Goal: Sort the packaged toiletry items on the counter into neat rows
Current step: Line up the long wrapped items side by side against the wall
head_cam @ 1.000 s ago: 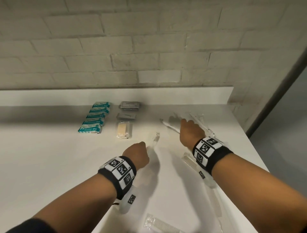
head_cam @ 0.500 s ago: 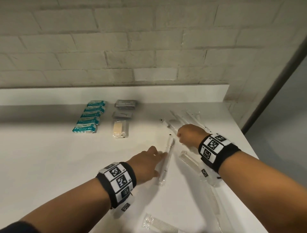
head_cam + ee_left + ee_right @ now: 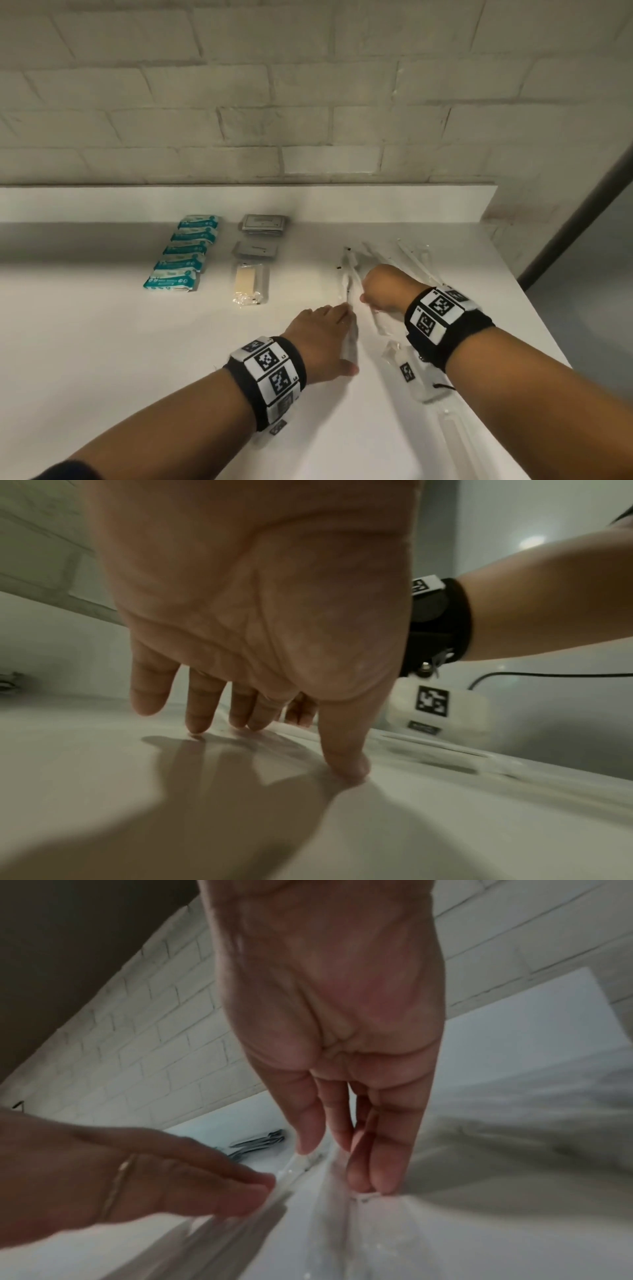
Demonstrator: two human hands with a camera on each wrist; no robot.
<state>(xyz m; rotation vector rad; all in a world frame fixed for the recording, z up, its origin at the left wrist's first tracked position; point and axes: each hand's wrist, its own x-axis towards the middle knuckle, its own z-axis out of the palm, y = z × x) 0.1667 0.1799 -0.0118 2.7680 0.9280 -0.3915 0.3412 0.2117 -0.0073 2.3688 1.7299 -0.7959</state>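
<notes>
Fingers of the left hand (image 3: pixel 322 337) are laid straight against a clear-wrapped toothbrush (image 3: pixel 348 301) at centre frame, while another wrapper (image 3: pixel 371 313) is pressed by the right hand (image 3: pixel 385 289) with straight fingers on the bench (image 3: pixel 102 342).

Head cam sits high, looks fwd and down over the white tabletop (image 3: pixel 102 342) toward the brick wall (image 3: pixel 308 102) at 12 o'clock, both forearms entering from 6. Left wrist cam sits low, v. close under the left hand (image 3: pixel 260 601), facing along the palm to the fingertips on the tabletop. Right wrist cam likewise under the right hand (image 3: pixel 329 1015), tilted, wall at 10 o'clock. Shared: right wrist view catches the left hand at 8 o'clock; all three show tabletop and wall.
</notes>
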